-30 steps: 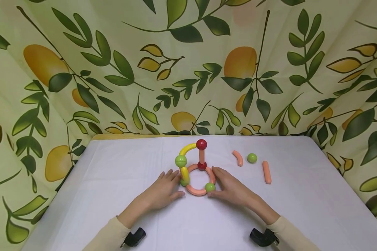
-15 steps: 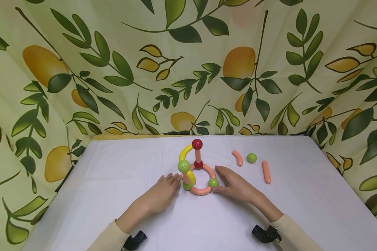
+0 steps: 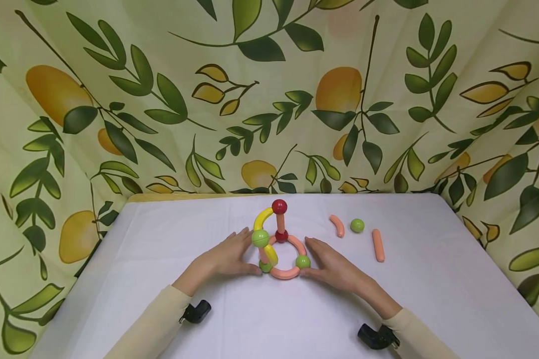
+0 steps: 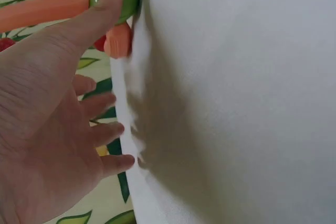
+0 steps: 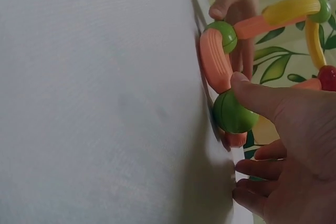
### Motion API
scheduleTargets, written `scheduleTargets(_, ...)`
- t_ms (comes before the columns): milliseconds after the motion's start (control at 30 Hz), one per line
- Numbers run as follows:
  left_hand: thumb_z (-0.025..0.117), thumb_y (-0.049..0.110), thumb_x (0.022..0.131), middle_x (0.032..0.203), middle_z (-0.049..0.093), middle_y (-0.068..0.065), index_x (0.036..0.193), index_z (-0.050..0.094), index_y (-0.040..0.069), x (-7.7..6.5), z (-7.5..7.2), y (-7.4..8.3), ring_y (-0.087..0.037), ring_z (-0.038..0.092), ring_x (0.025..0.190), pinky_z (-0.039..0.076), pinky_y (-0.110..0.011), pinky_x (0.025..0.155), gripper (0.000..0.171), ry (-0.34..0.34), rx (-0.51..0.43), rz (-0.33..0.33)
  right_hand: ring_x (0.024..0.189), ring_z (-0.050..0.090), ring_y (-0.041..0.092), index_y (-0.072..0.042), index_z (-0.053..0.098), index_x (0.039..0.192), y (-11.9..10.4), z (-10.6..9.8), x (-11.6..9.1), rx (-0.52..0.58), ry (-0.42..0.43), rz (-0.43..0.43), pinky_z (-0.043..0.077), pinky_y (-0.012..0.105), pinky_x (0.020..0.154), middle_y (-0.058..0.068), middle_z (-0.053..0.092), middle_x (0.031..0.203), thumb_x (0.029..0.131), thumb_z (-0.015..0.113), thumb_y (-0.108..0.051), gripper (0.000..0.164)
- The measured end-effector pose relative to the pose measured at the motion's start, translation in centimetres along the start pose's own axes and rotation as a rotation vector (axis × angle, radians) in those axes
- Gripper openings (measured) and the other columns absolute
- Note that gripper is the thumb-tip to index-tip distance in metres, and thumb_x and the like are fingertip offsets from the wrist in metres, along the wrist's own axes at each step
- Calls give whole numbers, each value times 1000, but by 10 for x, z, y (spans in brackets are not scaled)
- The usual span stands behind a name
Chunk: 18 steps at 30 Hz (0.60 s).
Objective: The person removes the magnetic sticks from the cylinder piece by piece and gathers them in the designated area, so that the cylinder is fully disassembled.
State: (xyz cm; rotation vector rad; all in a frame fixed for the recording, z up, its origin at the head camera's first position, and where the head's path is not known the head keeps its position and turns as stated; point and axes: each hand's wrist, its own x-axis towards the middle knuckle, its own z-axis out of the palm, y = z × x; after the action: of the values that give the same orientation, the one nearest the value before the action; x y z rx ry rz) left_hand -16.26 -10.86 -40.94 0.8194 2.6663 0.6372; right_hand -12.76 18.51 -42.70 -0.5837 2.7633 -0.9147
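A toy of magnetic-looking sticks and balls stands on the white cloth. Its base is a ring of curved orange sticks [image 3: 284,273] joined by balls. From a red ball [image 3: 281,236] at the back rises an orange stick topped by another red ball [image 3: 279,206]. Yellow curved sticks [image 3: 263,218] meet a raised green ball [image 3: 260,238] on the left side. My left hand [image 3: 231,255] lies beside the toy with fingers extended, its thumb on the lower left green ball [image 4: 128,1]. On the other side, my right hand [image 3: 332,264] has its thumb at the right green ball [image 5: 234,112], fingers loosely spread.
To the right lie a short curved orange stick [image 3: 337,226], a loose green ball [image 3: 357,225] and a straight orange stick [image 3: 378,245]. A leaf-and-fruit patterned curtain [image 3: 269,99] hangs behind the table's back edge.
The toy has turned slightly between my hands. My left hand drew back from it, then moved forward so its thumb meets the lower left green ball. The right hand stays beside the ring.
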Motion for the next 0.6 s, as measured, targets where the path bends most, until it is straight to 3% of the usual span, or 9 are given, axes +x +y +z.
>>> scheduleTargets(133,85,42,73,156,35,-3,150,41,19,10,-2,-4,-25,24,147,13,-60,116,92,-19,-48,83,137,41,35,3,42,145,0,-1,1,25,1,-14,34,50,111,20,47,145,83,78,-37,81)
scheduleTargets(233,87,39,71,157,33,-2,154,34,16,15,-4,-6,-22,31,144,13,-61,115,101,-35,-70,134,136,43,33,2,46,143,1,-1,2,44,-5,-20,35,49,110,18,50,143,83,79,-33,77)
scheduleTargets(333,88,36,70,155,38,-1,155,30,14,17,-4,-6,-20,41,138,15,-57,116,105,-54,-102,145,136,44,33,1,47,142,1,-2,3,58,-13,-17,36,50,110,17,51,142,83,79,-33,76)
scheduleTargets(600,87,37,72,150,46,1,146,47,16,15,1,-4,-19,41,138,10,-58,117,87,-48,-106,141,136,43,33,2,46,142,5,-6,9,65,-42,-47,36,50,109,18,50,143,86,76,-27,70)
